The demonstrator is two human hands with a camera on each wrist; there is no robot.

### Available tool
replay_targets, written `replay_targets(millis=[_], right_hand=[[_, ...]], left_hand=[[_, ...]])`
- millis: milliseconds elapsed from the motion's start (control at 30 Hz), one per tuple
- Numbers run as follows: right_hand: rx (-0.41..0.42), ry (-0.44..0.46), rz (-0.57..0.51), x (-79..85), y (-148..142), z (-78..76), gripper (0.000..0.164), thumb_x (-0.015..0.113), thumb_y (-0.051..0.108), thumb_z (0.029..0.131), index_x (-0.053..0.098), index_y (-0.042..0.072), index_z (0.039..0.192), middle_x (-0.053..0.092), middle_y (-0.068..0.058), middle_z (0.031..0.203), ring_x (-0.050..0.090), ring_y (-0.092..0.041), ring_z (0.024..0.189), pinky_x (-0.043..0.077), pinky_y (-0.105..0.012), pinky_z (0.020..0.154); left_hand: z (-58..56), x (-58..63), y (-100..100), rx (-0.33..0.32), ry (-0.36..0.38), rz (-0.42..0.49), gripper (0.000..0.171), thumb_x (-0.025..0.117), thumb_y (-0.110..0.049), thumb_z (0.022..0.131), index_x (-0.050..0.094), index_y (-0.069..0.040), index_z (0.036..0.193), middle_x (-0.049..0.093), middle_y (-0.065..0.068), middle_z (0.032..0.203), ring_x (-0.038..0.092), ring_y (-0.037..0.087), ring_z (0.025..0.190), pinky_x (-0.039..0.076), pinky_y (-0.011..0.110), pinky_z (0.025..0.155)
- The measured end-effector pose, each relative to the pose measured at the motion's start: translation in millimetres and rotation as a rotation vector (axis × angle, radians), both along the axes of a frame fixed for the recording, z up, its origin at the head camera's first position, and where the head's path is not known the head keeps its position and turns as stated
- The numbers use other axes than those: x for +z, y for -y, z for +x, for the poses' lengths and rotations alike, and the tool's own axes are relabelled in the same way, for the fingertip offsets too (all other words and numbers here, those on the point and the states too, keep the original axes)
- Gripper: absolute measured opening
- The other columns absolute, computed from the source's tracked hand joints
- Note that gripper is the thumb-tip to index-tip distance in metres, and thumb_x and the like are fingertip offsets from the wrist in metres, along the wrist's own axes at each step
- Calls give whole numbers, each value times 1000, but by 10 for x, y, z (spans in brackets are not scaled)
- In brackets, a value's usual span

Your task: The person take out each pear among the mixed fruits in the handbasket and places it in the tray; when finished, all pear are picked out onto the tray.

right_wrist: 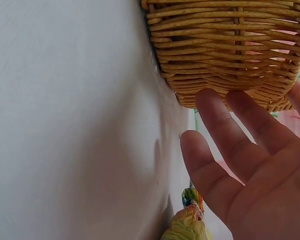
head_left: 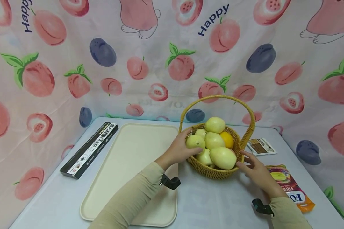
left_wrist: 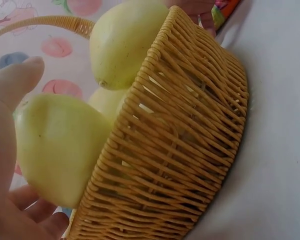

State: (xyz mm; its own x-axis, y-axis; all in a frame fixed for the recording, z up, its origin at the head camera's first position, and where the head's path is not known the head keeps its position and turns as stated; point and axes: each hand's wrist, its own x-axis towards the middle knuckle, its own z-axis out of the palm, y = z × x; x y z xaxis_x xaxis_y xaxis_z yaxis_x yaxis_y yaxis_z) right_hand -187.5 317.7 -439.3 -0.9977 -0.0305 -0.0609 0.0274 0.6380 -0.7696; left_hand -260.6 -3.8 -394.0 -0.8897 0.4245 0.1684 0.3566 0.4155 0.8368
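Note:
A wicker basket [head_left: 213,173] with a tall arched handle stands right of centre in the head view, heaped with pale yellow-green fruits and an orange [head_left: 227,140]. My left hand [head_left: 181,147] holds a round pale-green fruit [head_left: 194,142] at the basket's left side. In the left wrist view, the thumb lies above that fruit [left_wrist: 60,147] and curled fingers sit below it. At the basket's right side is my right hand [head_left: 256,171], its fingers extended. Two fingertips meet the wicker in the right wrist view. A large oval fruit [head_left: 223,158] lies at the front rim.
Left of the basket lies a cream tray [head_left: 137,152], with a long black pasta box [head_left: 90,149] beyond it. A small white-and-brown packet [head_left: 261,146] lies behind my right hand. Beside my right forearm is an orange-red bag [head_left: 293,190]. Fruit-print cloth surrounds the table.

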Motion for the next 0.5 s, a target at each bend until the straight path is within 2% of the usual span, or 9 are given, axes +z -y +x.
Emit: replay_targets(millis=[167,500], right_hand=[[2,-1,-10,-10,-9,-5,79,55,52,100,24,10,159,36,-34,148,51,-52,122,55,-48,84],[9,-10,-23,-31,9,18,76,55,47,102,22,9,159,34,-35,149,51,-52,121,56,-47,82]], left_hand=[[-26,13,-58,-21,-8,2,93,76,-46,86,29,-9,158,35,6,157,37,25,140,38,45,108],[-72,-19,-111,-34,47,-52,94,73,-48,87,26,-9,159,35,8,157,42,25,136,42,44,105]])
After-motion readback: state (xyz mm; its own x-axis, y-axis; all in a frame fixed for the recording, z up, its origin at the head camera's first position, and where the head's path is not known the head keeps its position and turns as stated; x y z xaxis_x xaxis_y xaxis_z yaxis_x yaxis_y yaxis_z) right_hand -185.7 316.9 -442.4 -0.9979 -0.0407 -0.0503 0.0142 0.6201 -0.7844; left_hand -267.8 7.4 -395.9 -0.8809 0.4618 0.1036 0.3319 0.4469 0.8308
